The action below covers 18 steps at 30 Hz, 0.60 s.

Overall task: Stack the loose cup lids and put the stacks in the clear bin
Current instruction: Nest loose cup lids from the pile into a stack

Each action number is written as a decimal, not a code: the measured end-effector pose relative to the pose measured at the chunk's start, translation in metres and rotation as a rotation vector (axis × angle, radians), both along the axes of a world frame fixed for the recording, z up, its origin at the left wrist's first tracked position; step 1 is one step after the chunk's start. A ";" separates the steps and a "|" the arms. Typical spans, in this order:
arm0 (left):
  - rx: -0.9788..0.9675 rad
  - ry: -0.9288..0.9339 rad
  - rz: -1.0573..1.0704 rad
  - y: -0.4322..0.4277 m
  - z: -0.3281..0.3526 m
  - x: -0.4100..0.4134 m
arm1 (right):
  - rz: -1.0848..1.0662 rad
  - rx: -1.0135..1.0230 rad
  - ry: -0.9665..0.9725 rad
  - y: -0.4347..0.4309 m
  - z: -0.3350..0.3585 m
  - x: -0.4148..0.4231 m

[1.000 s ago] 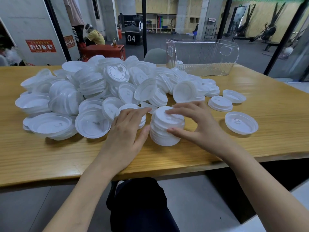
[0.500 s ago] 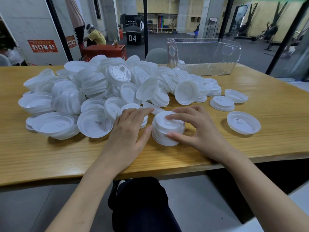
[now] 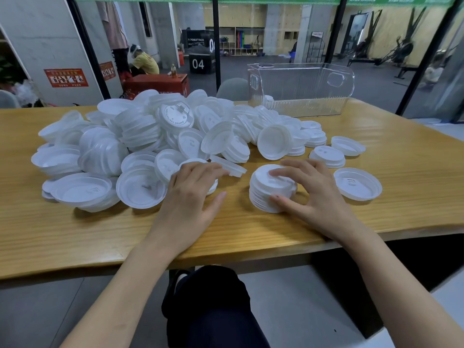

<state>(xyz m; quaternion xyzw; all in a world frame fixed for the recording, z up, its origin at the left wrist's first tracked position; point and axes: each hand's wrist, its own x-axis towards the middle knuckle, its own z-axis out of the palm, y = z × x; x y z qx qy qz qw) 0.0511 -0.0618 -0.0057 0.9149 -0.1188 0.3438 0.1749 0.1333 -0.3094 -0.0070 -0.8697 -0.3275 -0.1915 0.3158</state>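
Head view: I'm looking down over the wooden table (image 3: pixel 411 146), both bare hands out in front of me.
Right grip (image 3: pixel 317 194): clamped on the short stack of lids (image 3: pixel 262 197). My thumb is against its near side and my fingers are curled over the top.
Stack of lids: standing on the table near the front edge, just clear of the big pile.
Left grip (image 3: pixel 190 197): fingers apart and fairly straight, holding nothing. The fingertips lie on lids at the pile's near edge and the thumb is splayed out over bare wood.
Loose lids (image 3: pixel 150 136): a wide white heap across the left and middle of the table, lying at all angles.
Clear bin (image 3: pixel 301 86): at the far edge, behind the heap. I see one lid or so inside at its left end.
Single lid (image 3: pixel 357 183): upturned, just right of my right grip.
Smaller stack (image 3: pixel 327 156): just beyond my right fingers.
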 end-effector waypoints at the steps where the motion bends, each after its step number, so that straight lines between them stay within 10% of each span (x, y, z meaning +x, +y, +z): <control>1: 0.023 -0.018 0.021 0.000 0.001 0.002 | -0.005 -0.021 -0.010 0.001 -0.001 0.000; 18: 0.227 -0.137 0.121 0.002 0.025 0.052 | -0.011 -0.071 -0.105 0.001 -0.006 -0.003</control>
